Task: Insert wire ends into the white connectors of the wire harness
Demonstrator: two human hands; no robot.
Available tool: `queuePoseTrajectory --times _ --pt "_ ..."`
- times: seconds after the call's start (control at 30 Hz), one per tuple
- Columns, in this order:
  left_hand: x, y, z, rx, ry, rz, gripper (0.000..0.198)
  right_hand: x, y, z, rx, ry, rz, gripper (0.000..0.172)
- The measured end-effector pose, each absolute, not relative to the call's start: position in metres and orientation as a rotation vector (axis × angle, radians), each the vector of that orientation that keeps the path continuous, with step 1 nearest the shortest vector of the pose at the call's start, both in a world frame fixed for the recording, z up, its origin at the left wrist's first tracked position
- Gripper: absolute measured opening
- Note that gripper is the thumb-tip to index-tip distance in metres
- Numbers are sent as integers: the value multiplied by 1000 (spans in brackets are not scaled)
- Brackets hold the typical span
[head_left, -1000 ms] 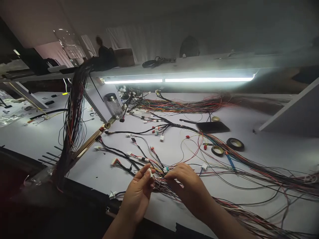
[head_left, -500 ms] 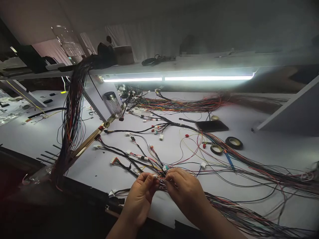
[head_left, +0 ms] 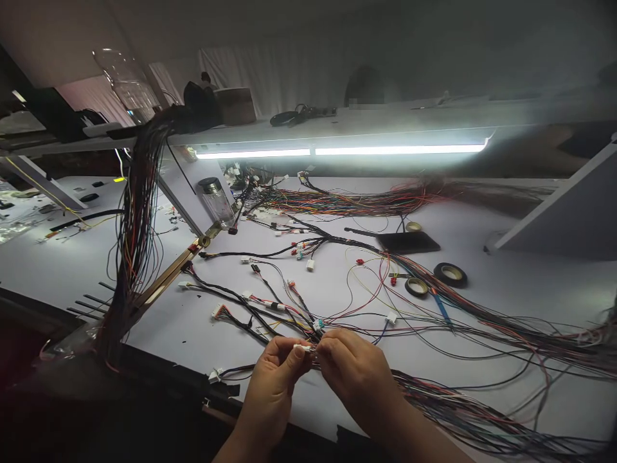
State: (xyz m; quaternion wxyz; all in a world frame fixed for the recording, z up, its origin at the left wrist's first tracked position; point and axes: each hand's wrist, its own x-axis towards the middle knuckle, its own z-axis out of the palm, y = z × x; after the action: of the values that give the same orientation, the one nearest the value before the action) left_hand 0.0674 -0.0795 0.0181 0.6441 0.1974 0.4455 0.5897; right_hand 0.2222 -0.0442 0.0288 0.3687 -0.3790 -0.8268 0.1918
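Near the smooth white worktop's [head_left: 159, 337] front edge, the left hand [head_left: 270, 393] pinches a small white plastic connector [head_left: 302, 348], which the right hand [head_left: 357, 368], pinched narrow, contents hidden, apparently is wiring, next requiring straight alignment.

You've got a lidded glass jar [head_left: 216, 204] here. Up and left of it, a big clear bottle [head_left: 130, 90]; above the jar, a brownish box [head_left: 235, 105] plus your strip light [head_left: 400, 150]; well right of it, a dark slab [head_left: 409, 242].

A small, oblong white plastic connector [head_left: 302, 348] lies nearly level, pinched in the left hand [head_left: 276, 384], one end close to thin, indistinct wires [head_left: 313, 350] pinched by the right hand [head_left: 359, 373]
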Motion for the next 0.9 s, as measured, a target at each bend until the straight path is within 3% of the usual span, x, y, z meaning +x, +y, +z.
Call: queuePoseTrajectory --times 0.9 --pt "62 -79 12 616 1150 1371 17 213 -42 17 -1057 -2021 793 7"
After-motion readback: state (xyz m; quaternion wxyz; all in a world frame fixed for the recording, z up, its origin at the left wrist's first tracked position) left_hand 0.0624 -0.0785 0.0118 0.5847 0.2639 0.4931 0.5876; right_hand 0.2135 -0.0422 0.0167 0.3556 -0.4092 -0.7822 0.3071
